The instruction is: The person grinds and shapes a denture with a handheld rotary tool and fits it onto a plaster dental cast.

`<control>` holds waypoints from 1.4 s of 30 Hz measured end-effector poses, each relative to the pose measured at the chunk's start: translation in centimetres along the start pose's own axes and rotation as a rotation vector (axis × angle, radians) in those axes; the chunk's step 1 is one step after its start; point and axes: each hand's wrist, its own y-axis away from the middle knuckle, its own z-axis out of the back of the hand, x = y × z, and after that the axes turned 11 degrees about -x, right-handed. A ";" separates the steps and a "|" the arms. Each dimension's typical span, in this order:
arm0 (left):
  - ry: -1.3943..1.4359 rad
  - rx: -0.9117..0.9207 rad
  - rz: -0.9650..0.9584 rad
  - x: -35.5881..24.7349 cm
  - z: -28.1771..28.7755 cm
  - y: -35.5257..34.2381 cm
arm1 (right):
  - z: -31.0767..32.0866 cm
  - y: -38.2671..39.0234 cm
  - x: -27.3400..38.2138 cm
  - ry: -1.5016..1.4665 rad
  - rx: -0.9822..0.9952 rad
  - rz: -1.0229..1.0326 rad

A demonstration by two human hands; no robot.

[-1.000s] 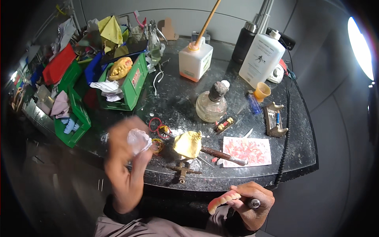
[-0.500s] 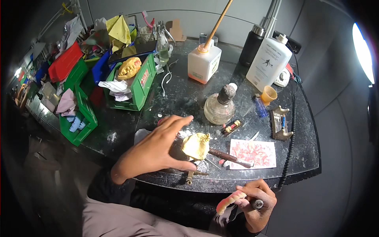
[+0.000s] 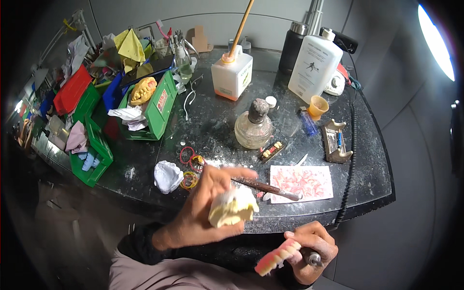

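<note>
Workbench point(image 3: 212, 121), mid-frame; work held along its front edge, lower frame.
Left hand point(image 3: 199, 209), lower centre, fingers curved around yellow-and-white dental cast point(image 3: 234, 209), slightly blurred; right hand point(image 3: 316, 244), lower right, fingers closed on pink denture point(image 3: 278, 257) with pale teeth, plus metal-ended tool point(image 3: 314, 259). Small white cap point(image 3: 271, 101) lies upper centre.

Small dark print runs in lines across the upper front of the tall white bottle point(image 3: 300, 77), with a black figure sign point(image 3: 311, 65) below it. Green lettering point(image 3: 244, 77), blurred, stands on the right-hand side of the square whitish jug point(image 3: 224, 77). A red label point(image 3: 162, 100) with pale lettering sits on the outer wall of the green bin point(image 3: 157, 124) nearer the jug.
</note>
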 end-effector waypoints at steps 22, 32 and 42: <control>0.618 -0.169 0.067 0.7 -5.1 6.5 | -1.8 0.4 1.3 -0.070 0.092 0.100; 0.675 -0.263 0.320 -0.9 -4.8 6.1 | -2.3 0.6 -0.1 -0.148 0.103 0.055; 0.803 -0.227 0.294 0.1 -5.0 7.2 | -1.2 -1.1 -0.3 -0.323 0.336 -0.061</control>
